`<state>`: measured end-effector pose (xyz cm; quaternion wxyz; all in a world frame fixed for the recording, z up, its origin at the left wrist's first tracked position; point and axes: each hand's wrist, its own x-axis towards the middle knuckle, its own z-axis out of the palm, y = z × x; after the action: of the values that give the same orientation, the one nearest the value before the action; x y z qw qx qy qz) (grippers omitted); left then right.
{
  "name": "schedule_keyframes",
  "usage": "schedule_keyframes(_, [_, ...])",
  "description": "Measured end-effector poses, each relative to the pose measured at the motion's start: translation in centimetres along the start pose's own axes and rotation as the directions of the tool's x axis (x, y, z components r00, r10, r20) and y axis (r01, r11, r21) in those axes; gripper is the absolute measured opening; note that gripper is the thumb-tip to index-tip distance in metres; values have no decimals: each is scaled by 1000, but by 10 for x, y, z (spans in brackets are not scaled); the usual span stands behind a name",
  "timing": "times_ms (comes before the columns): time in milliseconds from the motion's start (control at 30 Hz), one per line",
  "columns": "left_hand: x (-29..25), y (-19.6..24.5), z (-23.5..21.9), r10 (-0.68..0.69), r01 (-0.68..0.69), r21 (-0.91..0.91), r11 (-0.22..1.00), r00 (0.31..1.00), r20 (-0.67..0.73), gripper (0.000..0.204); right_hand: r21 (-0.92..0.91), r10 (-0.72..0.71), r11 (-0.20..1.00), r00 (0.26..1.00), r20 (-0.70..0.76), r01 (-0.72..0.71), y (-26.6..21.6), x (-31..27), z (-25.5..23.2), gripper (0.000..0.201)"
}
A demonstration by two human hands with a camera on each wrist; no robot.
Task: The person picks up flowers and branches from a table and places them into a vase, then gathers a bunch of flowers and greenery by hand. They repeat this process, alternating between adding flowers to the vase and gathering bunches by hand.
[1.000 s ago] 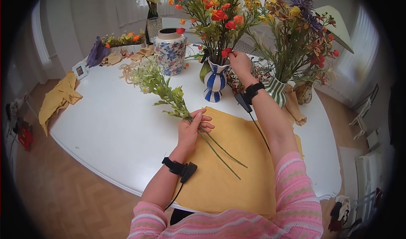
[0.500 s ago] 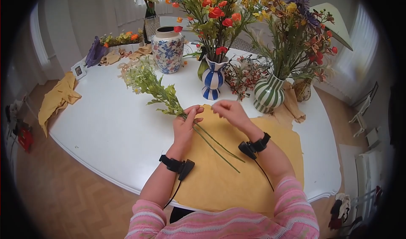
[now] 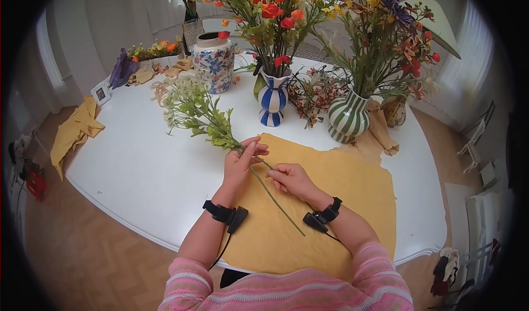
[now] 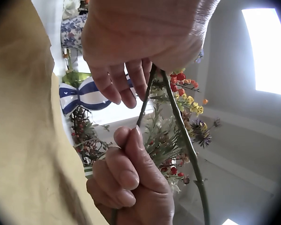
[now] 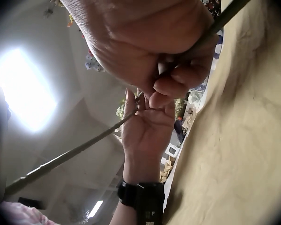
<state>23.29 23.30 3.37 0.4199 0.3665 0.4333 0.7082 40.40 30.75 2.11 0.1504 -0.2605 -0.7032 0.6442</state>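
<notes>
Thin green stems of a leafy spray with small white flowers (image 3: pixel 190 104) cross my left hand (image 3: pixel 238 162), which grips them between thumb and fingers. The flower heads point away to the upper left. Just below it, my right hand (image 3: pixel 295 180) pinches one stem between thumb and curled fingers, clearly seen in the left wrist view. A second stem (image 4: pixel 189 145) hangs free beside that hand, its lower end over the yellow sheet (image 3: pixel 336 217). Both hands are above this sheet, which lies near the table's front edge.
Beyond the hands stand a blue-and-white striped vase (image 3: pixel 273 100) of red and orange flowers, a green-striped vase (image 3: pixel 348 118) of mixed flowers and a floral-patterned jar (image 3: pixel 214 66). A red-berried spray (image 3: pixel 311 99) lies between the striped vases. Crumpled yellow material (image 3: pixel 77 132) hangs over the left edge.
My right hand has left the red flowers in the blue-striped vase, come down toward me and taken hold of one stem. My left hand still grips the white-flowered spray.
</notes>
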Motion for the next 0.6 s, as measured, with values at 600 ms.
schedule_keyframes(600, [-4,-7,5,64,-73,155,985,996,61,36,324,-148,927,977,-151,191,-10,-8,-2,28])
